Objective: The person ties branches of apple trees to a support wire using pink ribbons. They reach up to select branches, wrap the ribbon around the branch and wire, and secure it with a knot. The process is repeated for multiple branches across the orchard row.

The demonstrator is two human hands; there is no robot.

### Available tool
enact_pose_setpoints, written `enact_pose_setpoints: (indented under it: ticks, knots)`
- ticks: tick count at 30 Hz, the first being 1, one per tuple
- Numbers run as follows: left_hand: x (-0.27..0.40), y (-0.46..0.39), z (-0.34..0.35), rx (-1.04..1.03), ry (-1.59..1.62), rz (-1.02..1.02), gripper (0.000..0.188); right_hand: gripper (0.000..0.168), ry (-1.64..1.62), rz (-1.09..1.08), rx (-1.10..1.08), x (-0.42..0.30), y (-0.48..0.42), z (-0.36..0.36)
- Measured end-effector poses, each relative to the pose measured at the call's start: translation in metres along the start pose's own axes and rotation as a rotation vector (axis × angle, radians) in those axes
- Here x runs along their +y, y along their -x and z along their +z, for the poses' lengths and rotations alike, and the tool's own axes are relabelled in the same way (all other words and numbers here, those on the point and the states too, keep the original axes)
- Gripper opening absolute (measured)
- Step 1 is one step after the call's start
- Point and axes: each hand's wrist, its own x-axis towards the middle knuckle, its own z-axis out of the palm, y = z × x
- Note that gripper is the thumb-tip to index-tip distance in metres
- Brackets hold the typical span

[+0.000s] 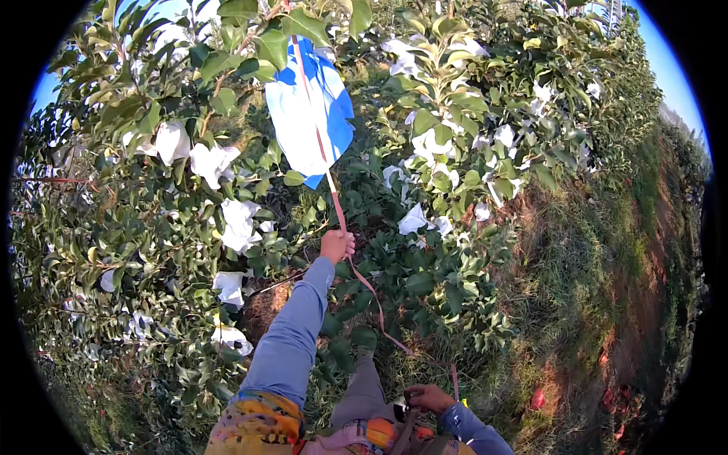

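My left hand (337,245) is closed around a flat pink ribbon (339,210), with the arm stretched out ahead of me. Above the fist the ribbon runs taut up into apple-tree leaves, crossing in front of a blue sheet (310,111) that is sunlit almost to white. Below the fist it hangs slack and curves down to the right, towards my waist. My right hand (431,398) is bent in at my waist, its fingers at a small dark object (406,397). Whether it grips that object is hard to see.
Leafy fruit trees stand left and right, with white bags (238,226) among their branches. A thin dark stem (278,282) crosses near my left forearm. A grassy strip (546,307) runs along the right, where several red pieces (537,399) lie on the ground.
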Motion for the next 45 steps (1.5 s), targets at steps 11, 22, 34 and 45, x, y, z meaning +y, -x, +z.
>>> enact_pose_setpoints:
  ticks: [11,22,34,45]
  knots:
    - [-0.057,-0.095,0.0,-0.115,0.007,-0.055,0.022,0.039,-0.078,-0.483,0.302,-0.115,-0.033,-0.009]
    - [-0.004,-0.119,-0.039,-0.135,0.205,-0.086,0.028,0.038,0.897,-0.652,0.768,-0.267,-0.163,-0.054]
    - [0.021,-0.124,-0.054,-0.099,0.392,-0.056,0.026,0.043,1.176,-0.396,0.463,-0.298,-0.228,-0.036]
    - [0.025,-0.122,-0.056,-0.128,0.507,-0.069,0.025,0.034,1.184,-0.335,0.424,-0.299,-0.283,-0.024]
